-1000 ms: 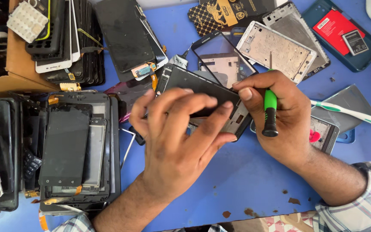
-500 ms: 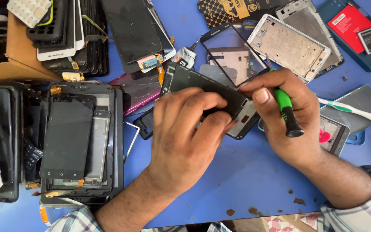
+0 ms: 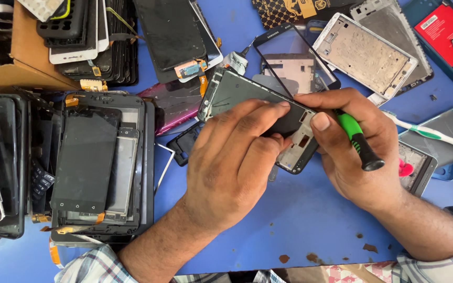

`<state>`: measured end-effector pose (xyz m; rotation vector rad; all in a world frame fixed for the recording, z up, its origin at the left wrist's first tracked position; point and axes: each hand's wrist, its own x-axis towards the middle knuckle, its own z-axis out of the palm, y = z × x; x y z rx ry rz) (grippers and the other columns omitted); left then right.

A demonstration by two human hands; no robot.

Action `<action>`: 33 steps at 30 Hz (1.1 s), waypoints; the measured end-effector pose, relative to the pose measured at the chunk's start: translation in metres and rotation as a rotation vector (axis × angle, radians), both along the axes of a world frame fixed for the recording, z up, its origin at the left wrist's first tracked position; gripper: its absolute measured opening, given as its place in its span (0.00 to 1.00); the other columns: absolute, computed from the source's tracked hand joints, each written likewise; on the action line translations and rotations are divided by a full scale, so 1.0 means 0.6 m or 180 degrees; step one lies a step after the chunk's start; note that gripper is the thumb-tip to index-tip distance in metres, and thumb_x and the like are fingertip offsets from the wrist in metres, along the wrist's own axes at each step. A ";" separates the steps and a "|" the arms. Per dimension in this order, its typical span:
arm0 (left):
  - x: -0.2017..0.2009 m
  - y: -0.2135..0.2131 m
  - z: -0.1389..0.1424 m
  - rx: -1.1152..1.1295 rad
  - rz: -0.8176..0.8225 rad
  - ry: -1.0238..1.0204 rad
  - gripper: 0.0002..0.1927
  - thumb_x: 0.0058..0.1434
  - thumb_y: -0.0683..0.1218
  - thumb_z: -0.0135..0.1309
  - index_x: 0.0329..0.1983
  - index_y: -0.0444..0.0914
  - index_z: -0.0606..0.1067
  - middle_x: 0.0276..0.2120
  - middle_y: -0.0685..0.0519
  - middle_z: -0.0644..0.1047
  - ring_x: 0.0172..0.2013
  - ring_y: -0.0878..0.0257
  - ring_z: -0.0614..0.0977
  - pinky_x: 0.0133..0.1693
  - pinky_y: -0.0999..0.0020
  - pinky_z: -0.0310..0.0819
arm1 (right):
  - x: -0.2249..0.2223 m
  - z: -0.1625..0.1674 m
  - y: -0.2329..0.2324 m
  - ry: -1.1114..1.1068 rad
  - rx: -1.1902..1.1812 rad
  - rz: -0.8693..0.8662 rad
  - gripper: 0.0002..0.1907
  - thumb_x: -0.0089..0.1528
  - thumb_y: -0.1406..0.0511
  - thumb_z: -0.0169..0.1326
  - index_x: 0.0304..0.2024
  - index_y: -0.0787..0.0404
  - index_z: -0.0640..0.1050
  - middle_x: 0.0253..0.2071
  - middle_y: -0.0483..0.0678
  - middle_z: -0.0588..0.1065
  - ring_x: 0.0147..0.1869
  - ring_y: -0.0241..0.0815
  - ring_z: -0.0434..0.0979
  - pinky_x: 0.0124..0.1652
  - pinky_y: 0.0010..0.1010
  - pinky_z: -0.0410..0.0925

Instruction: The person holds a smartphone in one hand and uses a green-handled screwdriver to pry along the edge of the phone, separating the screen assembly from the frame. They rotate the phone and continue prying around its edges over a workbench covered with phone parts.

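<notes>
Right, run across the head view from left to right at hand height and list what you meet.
Stack of black screens → left hand → dark phone frame → right hand with a green-handled screwdriver → toothbrush.

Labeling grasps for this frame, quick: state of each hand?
Left hand: fingers pressed down on the dark rectangular phone frame, steadying it.
Right hand: closed around the green-and-black-handled screwdriver.
</notes>
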<state>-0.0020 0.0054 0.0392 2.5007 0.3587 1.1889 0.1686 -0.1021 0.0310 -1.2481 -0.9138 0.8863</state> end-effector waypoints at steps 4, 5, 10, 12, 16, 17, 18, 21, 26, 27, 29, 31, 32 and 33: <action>-0.002 0.001 -0.006 0.0084 0.0059 0.0007 0.10 0.72 0.40 0.62 0.41 0.36 0.71 0.55 0.49 0.78 0.57 0.55 0.81 0.49 0.60 0.73 | -0.002 -0.008 -0.002 -0.0185 -0.0150 -0.0192 0.12 0.75 0.69 0.48 0.57 0.70 0.75 0.36 0.43 0.73 0.33 0.23 0.64 0.32 0.17 0.58; -0.002 0.001 -0.007 0.0088 0.0070 -0.0007 0.10 0.72 0.40 0.62 0.41 0.36 0.71 0.55 0.50 0.78 0.57 0.55 0.81 0.49 0.60 0.73 | -0.002 -0.007 -0.003 -0.0330 -0.0251 -0.0241 0.12 0.74 0.69 0.47 0.57 0.69 0.76 0.36 0.43 0.73 0.31 0.23 0.63 0.30 0.16 0.58; -0.003 0.001 -0.008 0.0137 0.0120 -0.0053 0.09 0.74 0.40 0.61 0.42 0.36 0.71 0.55 0.50 0.79 0.56 0.55 0.81 0.47 0.62 0.73 | -0.006 -0.006 -0.004 -0.0498 -0.0312 -0.0285 0.12 0.74 0.68 0.47 0.57 0.67 0.75 0.37 0.43 0.74 0.31 0.23 0.64 0.29 0.16 0.58; -0.001 0.001 -0.005 0.0143 0.0132 -0.0058 0.09 0.74 0.39 0.60 0.42 0.36 0.70 0.55 0.50 0.79 0.56 0.55 0.82 0.46 0.63 0.73 | -0.007 -0.008 -0.005 -0.0328 -0.0390 -0.0357 0.12 0.73 0.68 0.48 0.56 0.68 0.75 0.36 0.45 0.74 0.30 0.23 0.66 0.28 0.15 0.59; 0.002 0.002 0.005 0.0198 0.0162 -0.0174 0.09 0.69 0.38 0.60 0.38 0.35 0.70 0.49 0.48 0.80 0.51 0.53 0.83 0.44 0.60 0.75 | -0.007 -0.014 -0.005 0.0291 0.0041 -0.0055 0.13 0.75 0.70 0.46 0.59 0.71 0.72 0.50 0.51 0.75 0.51 0.34 0.77 0.53 0.25 0.71; 0.003 0.003 0.007 0.0205 0.0152 -0.0198 0.09 0.69 0.38 0.60 0.38 0.35 0.70 0.49 0.47 0.80 0.51 0.53 0.83 0.43 0.61 0.75 | -0.007 -0.015 -0.006 0.0454 0.0052 -0.0028 0.13 0.75 0.70 0.46 0.60 0.72 0.72 0.51 0.52 0.75 0.53 0.36 0.77 0.54 0.27 0.72; 0.002 0.004 0.009 0.0210 0.0145 -0.0218 0.09 0.69 0.38 0.60 0.38 0.35 0.70 0.49 0.47 0.80 0.51 0.53 0.83 0.43 0.61 0.75 | -0.008 -0.016 -0.007 0.0619 0.0062 0.0002 0.13 0.75 0.70 0.46 0.60 0.72 0.72 0.52 0.53 0.75 0.54 0.38 0.78 0.56 0.29 0.72; 0.003 0.004 0.012 0.0264 0.0171 -0.0231 0.09 0.68 0.38 0.60 0.38 0.35 0.70 0.49 0.47 0.80 0.51 0.53 0.83 0.43 0.60 0.76 | -0.005 -0.017 -0.009 0.0610 0.0128 0.0057 0.13 0.76 0.70 0.46 0.61 0.72 0.72 0.53 0.53 0.75 0.56 0.38 0.77 0.58 0.30 0.71; 0.002 0.004 0.006 0.0190 0.0151 -0.0292 0.11 0.68 0.37 0.61 0.37 0.35 0.68 0.49 0.46 0.80 0.51 0.51 0.83 0.44 0.59 0.77 | -0.006 -0.020 -0.006 0.0838 0.0119 0.0093 0.14 0.74 0.71 0.47 0.60 0.71 0.71 0.53 0.53 0.75 0.57 0.38 0.77 0.60 0.31 0.71; 0.003 0.003 0.004 0.0187 0.0143 -0.0302 0.11 0.68 0.37 0.61 0.37 0.35 0.68 0.49 0.46 0.80 0.51 0.51 0.83 0.44 0.59 0.77 | -0.005 -0.020 -0.006 0.0856 0.0110 0.0082 0.14 0.73 0.71 0.47 0.60 0.71 0.71 0.53 0.53 0.75 0.57 0.38 0.77 0.60 0.31 0.71; 0.002 0.003 -0.001 0.0185 0.0158 -0.0264 0.11 0.71 0.37 0.61 0.40 0.35 0.68 0.52 0.47 0.79 0.54 0.52 0.83 0.45 0.61 0.77 | -0.002 -0.020 -0.006 0.0886 0.0049 0.0103 0.14 0.73 0.71 0.47 0.60 0.71 0.72 0.52 0.53 0.75 0.55 0.37 0.77 0.57 0.30 0.71; 0.001 0.002 -0.005 0.0177 0.0170 -0.0240 0.11 0.73 0.38 0.61 0.42 0.36 0.68 0.53 0.47 0.79 0.56 0.52 0.82 0.46 0.62 0.77 | 0.001 -0.021 -0.006 0.0918 0.0006 0.0116 0.14 0.74 0.71 0.48 0.61 0.71 0.72 0.51 0.53 0.76 0.52 0.37 0.76 0.53 0.28 0.70; 0.001 0.001 -0.007 0.0171 0.0176 -0.0234 0.12 0.73 0.37 0.61 0.42 0.36 0.68 0.53 0.47 0.79 0.56 0.52 0.83 0.46 0.62 0.77 | 0.001 -0.022 -0.006 0.0937 -0.0007 0.0118 0.14 0.74 0.72 0.48 0.61 0.71 0.73 0.50 0.53 0.76 0.51 0.36 0.76 0.51 0.28 0.69; 0.001 0.001 -0.009 0.0162 0.0181 -0.0229 0.12 0.73 0.37 0.61 0.41 0.36 0.68 0.53 0.47 0.79 0.56 0.52 0.83 0.46 0.62 0.78 | 0.001 -0.023 -0.006 0.0954 -0.0022 0.0120 0.14 0.75 0.72 0.48 0.61 0.72 0.73 0.49 0.53 0.76 0.50 0.36 0.75 0.49 0.27 0.69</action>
